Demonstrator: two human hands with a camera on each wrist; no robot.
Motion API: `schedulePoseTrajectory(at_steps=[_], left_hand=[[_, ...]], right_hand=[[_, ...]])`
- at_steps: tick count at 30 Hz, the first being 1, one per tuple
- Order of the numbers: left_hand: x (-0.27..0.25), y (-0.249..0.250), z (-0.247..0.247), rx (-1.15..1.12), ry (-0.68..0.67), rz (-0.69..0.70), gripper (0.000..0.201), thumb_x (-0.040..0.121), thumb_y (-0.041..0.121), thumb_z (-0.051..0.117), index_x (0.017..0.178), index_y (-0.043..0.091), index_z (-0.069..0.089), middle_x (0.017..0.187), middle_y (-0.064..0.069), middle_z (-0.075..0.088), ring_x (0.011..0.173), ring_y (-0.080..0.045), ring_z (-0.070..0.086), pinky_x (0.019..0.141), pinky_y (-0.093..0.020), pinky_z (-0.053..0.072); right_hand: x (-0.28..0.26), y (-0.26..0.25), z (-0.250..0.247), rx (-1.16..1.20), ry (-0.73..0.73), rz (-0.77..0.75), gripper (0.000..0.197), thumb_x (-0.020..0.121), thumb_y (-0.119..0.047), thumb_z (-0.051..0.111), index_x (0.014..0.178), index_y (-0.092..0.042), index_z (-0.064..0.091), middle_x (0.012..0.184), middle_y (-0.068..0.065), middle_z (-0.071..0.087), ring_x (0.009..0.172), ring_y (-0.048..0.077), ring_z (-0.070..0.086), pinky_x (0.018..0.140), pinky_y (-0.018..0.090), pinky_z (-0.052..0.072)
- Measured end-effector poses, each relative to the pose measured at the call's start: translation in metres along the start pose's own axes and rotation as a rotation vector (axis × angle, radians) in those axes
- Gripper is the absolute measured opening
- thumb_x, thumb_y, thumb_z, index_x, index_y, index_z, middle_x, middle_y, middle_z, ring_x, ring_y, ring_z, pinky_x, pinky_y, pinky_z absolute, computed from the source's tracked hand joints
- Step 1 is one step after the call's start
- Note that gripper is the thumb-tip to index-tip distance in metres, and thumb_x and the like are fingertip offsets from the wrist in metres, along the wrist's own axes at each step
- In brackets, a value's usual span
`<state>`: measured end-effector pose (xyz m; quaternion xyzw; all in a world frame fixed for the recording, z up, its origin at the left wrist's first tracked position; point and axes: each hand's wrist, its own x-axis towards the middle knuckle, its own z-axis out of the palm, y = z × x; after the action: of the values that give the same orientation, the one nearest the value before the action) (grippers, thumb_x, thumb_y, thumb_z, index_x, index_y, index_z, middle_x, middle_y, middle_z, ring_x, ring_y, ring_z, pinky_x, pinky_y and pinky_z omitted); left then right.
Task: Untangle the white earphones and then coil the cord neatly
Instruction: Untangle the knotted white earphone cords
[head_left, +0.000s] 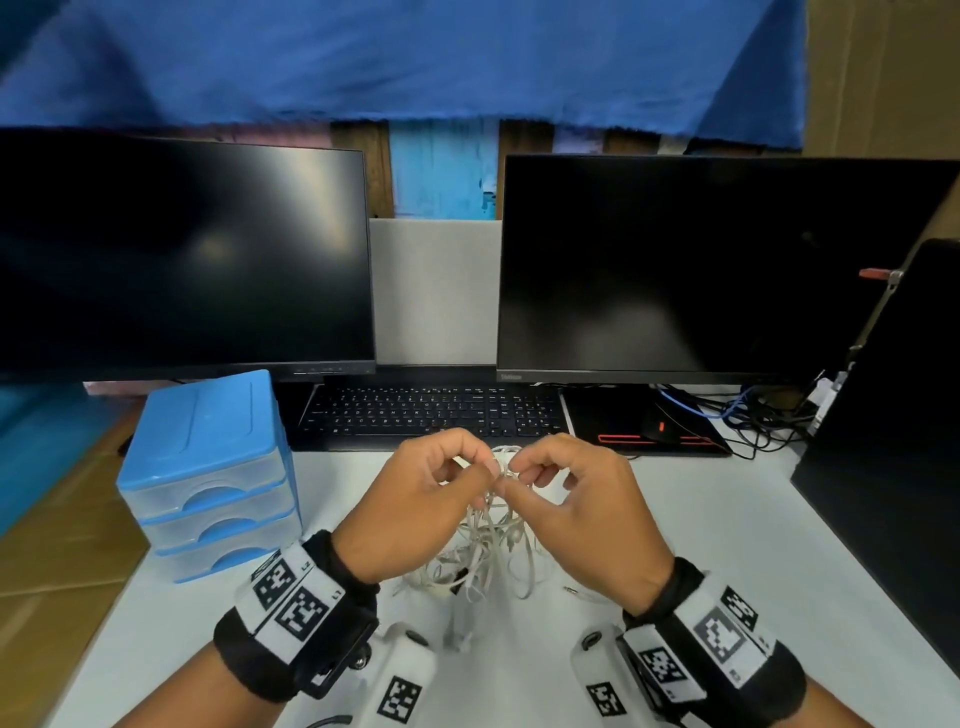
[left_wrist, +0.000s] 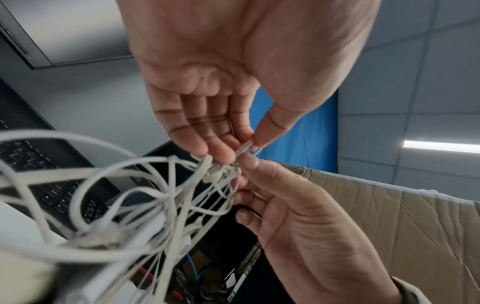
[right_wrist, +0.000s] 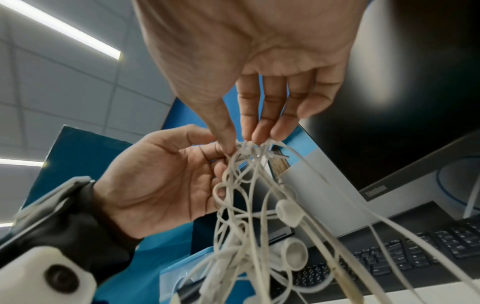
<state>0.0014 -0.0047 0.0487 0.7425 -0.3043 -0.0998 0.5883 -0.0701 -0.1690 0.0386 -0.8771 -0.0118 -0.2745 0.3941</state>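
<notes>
Hanging as a loose tangle, the white earphones (head_left: 485, 540), long axis running roughly straight down from a knot at the top to loops trailing on the counter (head_left: 701, 525). Pinching that knot from either side: left hand (head_left: 423, 501) and right hand (head_left: 576, 504), fingertips nearly touching, equally near. Plug end possibly lying on the counter towards the right, though too small to confirm.

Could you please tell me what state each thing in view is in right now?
white earphones: tangled, lifted at the top, lower loops on the table.
left hand: pinches the cord.
right hand: pinches the cord at the knot.
left monitor: screen dark.
right monitor: screen dark.
blue drawer unit: drawers shut.
</notes>
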Motion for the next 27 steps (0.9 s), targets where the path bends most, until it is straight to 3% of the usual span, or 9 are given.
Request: schedulePoseTrajectory(at_steps=[2, 6, 10, 12, 14, 16, 18, 21, 27], left_hand=[[0.0, 0.003, 0.0, -0.018, -0.02, 0.005, 0.009, 0.081, 0.026, 0.057, 0.076, 0.024, 0.065, 0.076, -0.005, 0.071, 0.069, -0.015, 0.061, 0.068, -0.033, 0.046], [0.003, 0.001, -0.004, -0.077, 0.01, -0.01, 0.016, 0.095, 0.003, 0.049, 0.085, 0.012, 0.059, 0.073, -0.003, 0.071, 0.067, -0.013, 0.059, 0.065, -0.018, 0.045], [0.005, -0.005, -0.003, -0.105, 0.059, -0.015, 0.012, 0.096, 0.006, 0.054, 0.088, 0.01, 0.061, 0.061, -0.002, 0.064, 0.066, -0.022, 0.055, 0.071, -0.036, 0.047], [0.005, -0.006, -0.002, -0.121, 0.093, -0.015, 0.01, 0.095, 0.008, 0.057, 0.086, 0.01, 0.063, 0.059, -0.004, 0.061, 0.065, -0.018, 0.057, 0.072, -0.036, 0.047], [0.006, -0.004, -0.002, -0.125, 0.111, -0.011, 0.01, 0.094, 0.012, 0.06, 0.085, 0.01, 0.065, 0.062, -0.009, 0.062, 0.065, -0.02, 0.057, 0.069, -0.036, 0.047], [0.006, -0.004, -0.002, -0.13, 0.112, -0.018, 0.011, 0.092, 0.016, 0.063, 0.084, 0.009, 0.066, 0.063, -0.012, 0.063, 0.063, -0.023, 0.055, 0.065, -0.035, 0.048], [0.006, -0.005, -0.001, -0.161, 0.088, -0.042, 0.014, 0.09, 0.02, 0.065, 0.081, 0.009, 0.067, 0.067, -0.025, 0.063, 0.062, -0.023, 0.056, 0.06, -0.031, 0.049], [0.006, -0.007, 0.004, -0.204, 0.039, -0.077, 0.017, 0.091, 0.019, 0.064, 0.084, 0.004, 0.069, 0.076, -0.042, 0.057, 0.063, -0.027, 0.054, 0.057, -0.027, 0.051], [0.007, -0.011, -0.003, -0.235, -0.035, -0.038, 0.019, 0.091, -0.002, 0.06, 0.104, 0.005, 0.07, 0.046, 0.003, 0.049, 0.047, -0.008, 0.05, 0.07, -0.033, 0.057]], right_hand=[[0.001, 0.0, -0.001, 0.041, -0.011, 0.032, 0.013, 0.077, -0.035, 0.08, 0.083, -0.027, 0.073, 0.077, -0.011, 0.067, 0.08, 0.008, 0.061, 0.071, 0.011, 0.042], [0.0, 0.001, 0.002, 0.064, -0.056, 0.029, 0.006, 0.081, -0.03, 0.078, 0.079, -0.025, 0.075, 0.077, -0.01, 0.066, 0.082, 0.01, 0.059, 0.07, 0.008, 0.039], [0.001, 0.003, 0.003, 0.094, -0.122, 0.03, 0.01, 0.085, -0.017, 0.072, 0.077, -0.023, 0.071, 0.08, -0.008, 0.065, 0.084, 0.011, 0.056, 0.071, 0.011, 0.038], [0.001, 0.004, 0.002, 0.204, -0.162, 0.074, 0.012, 0.085, -0.018, 0.071, 0.076, -0.025, 0.07, 0.081, -0.003, 0.067, 0.08, 0.013, 0.058, 0.069, 0.023, 0.045], [0.002, 0.003, 0.001, 0.348, -0.189, 0.112, 0.007, 0.084, -0.022, 0.071, 0.077, -0.023, 0.07, 0.083, 0.005, 0.067, 0.078, 0.029, 0.059, 0.073, 0.043, 0.049], [0.003, 0.002, 0.0, 0.504, -0.187, 0.117, 0.008, 0.081, -0.022, 0.071, 0.08, -0.014, 0.068, 0.083, 0.014, 0.066, 0.073, 0.033, 0.057, 0.07, 0.05, 0.05], [0.003, 0.0, 0.001, 0.629, -0.162, 0.114, 0.01, 0.08, -0.017, 0.07, 0.08, -0.007, 0.066, 0.081, 0.018, 0.064, 0.074, 0.025, 0.058, 0.07, 0.042, 0.051], [0.005, -0.002, 0.002, 0.769, -0.101, 0.169, 0.002, 0.076, -0.008, 0.066, 0.074, -0.008, 0.065, 0.072, 0.006, 0.065, 0.068, 0.011, 0.058, 0.067, 0.022, 0.047], [0.013, 0.006, -0.007, 0.942, -0.04, 0.289, 0.004, 0.076, -0.009, 0.06, 0.079, -0.007, 0.06, 0.073, 0.008, 0.065, 0.065, 0.014, 0.052, 0.059, 0.026, 0.037]])
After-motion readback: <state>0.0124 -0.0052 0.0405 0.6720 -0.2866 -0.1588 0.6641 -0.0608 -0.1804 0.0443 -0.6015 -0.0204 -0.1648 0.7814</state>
